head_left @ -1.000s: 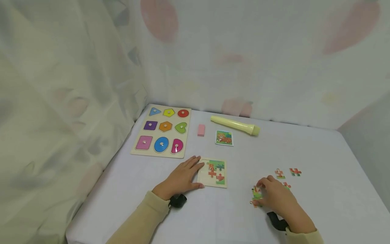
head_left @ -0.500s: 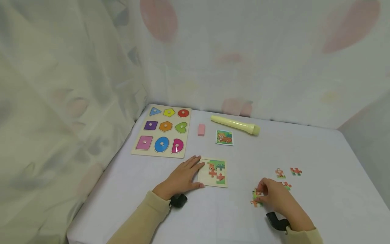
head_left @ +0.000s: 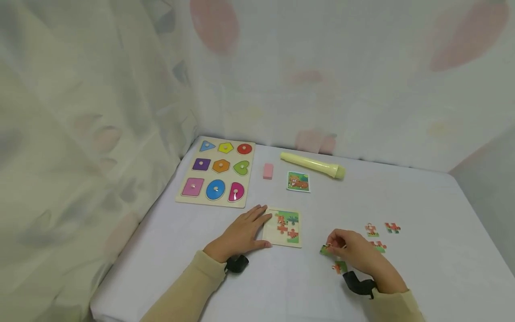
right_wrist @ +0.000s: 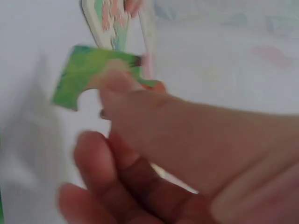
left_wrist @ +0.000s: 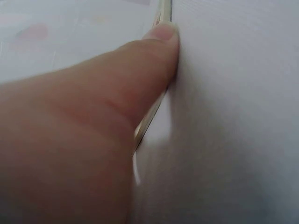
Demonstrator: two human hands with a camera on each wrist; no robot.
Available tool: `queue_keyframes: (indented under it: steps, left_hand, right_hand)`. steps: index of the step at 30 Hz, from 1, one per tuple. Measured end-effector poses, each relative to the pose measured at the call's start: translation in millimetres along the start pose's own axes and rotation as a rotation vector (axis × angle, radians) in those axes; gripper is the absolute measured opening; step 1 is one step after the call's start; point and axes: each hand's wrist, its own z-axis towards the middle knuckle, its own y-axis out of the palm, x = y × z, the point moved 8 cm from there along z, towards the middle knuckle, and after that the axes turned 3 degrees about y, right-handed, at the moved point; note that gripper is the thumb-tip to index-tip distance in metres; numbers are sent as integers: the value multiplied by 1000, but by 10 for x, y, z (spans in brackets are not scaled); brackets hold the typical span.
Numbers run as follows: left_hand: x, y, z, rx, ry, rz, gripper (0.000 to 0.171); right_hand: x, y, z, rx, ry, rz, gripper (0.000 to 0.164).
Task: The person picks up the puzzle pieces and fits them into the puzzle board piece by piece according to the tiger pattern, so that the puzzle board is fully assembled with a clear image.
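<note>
Pinched green puzzle piece (right_wrist: 84, 66), part-filled tray (head_left: 271, 232)

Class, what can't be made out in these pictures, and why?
Head: left edge of the puzzle board, partly covered by the left hand.
Head: fine details on the picture card, too small.
Head: right sleeve, cut off by the bottom edge.
Left wrist: most of the puzzle board, behind the left hand.
Right wrist: middle of the puzzle piece, covered by the right hand.
</note>
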Motion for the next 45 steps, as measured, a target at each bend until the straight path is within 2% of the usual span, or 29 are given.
queue_keyframes:
  steps: [3,7,15,19,28,36,40,45]
  left_hand:
    - [-1,4,1,2,1,-4,90]
    - [12,-2,0,4,5,-5,91]
    - [29,-10,7,1,4,18,92]
    - [26,-8,15,9,8,25,92]
    - [13,-3,16,11,5,16,92]
    - [11,-27,1,16,7,9,91]
    - [10,-18,0,16,12,8,91]
    - [8,-11,9,8,18,19,91]
  right_hand:
    - [-133,80,111,15,-29,-27,11]
    - [-306,202,269,32,-64,-5,10]
    - [-609,386,528,121,-64,18,13]
    - [-734,461,603,156,-65,26,16]
    - [-952,620,676,182,-139,-40,18]
    - [-1074,665,697,276,-220,-222,24]
    - [-1130,699,611,329,-306,-331,18]
    - [-1184,790,442,323,-446,-446,16]
